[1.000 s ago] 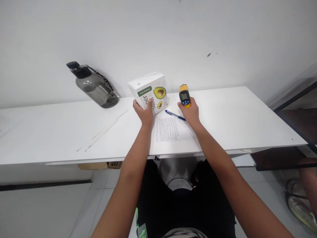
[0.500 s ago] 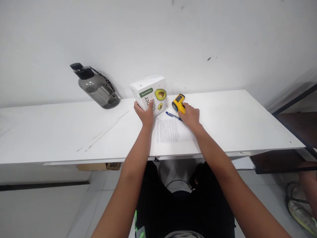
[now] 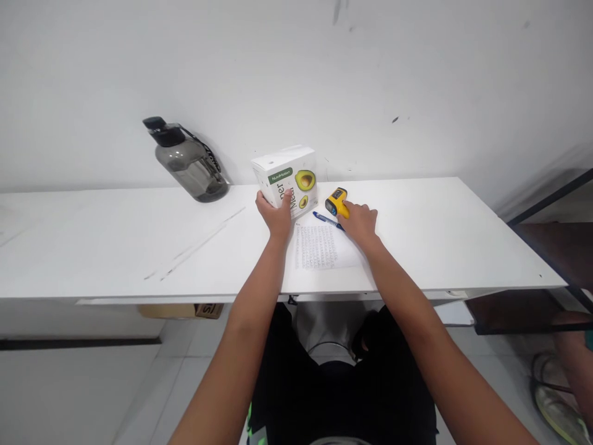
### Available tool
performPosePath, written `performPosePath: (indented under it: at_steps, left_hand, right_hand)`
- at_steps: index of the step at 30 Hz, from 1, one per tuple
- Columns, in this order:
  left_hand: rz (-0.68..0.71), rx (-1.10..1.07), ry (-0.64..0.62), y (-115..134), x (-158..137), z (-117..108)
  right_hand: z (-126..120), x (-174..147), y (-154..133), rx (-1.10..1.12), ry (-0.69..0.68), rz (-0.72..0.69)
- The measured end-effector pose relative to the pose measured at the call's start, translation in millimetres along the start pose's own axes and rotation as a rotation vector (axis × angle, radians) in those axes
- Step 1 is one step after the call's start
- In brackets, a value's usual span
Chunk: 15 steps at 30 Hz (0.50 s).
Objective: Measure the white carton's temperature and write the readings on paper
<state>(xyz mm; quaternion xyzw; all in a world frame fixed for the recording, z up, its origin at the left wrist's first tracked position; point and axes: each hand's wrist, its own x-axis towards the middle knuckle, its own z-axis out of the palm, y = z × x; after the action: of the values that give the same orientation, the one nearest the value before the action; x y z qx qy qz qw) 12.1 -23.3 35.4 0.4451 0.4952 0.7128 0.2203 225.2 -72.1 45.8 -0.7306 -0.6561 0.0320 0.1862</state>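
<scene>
While the left hand (image 3: pixel 277 216) gripped the box (image 3: pixel 286 179) at mid-frame, thumb over its front and other fingers partly hidden along its side, the right hand (image 3: pixel 361 223) clasped the thermometer (image 3: pixel 336 201) by its handle, right of centre, covering one end of the pen (image 3: pixel 325 219). Writing on the paper (image 3: pixel 317 248) was illegible.

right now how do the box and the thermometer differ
The box is mostly white with avocado pictures; the thermometer is yellow and black. The box is a bulky block, while the thermometer is smaller and gun-shaped. The left hand grips the box; the right hand has the thermometer by its handle. Both are held one-handed.
</scene>
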Motion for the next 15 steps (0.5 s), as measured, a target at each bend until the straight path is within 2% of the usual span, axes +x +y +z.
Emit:
performPosePath:
  at_steps: [10, 13, 15]
  left_hand:
    - [-0.023, 0.018, 0.028, 0, 1, 1]
    - [-0.027, 0.021, 0.023, 2, 1, 0]
    - [-0.03, 0.022, 0.027, 2, 0, 0]
  right_hand:
    - [-1, -2, 0, 0.013, 0.082, 0.008]
    - [-6, -5, -5, 0.019, 0.159, -0.111]
    - [-10, -7, -9, 0.013, 0.14, -0.23]
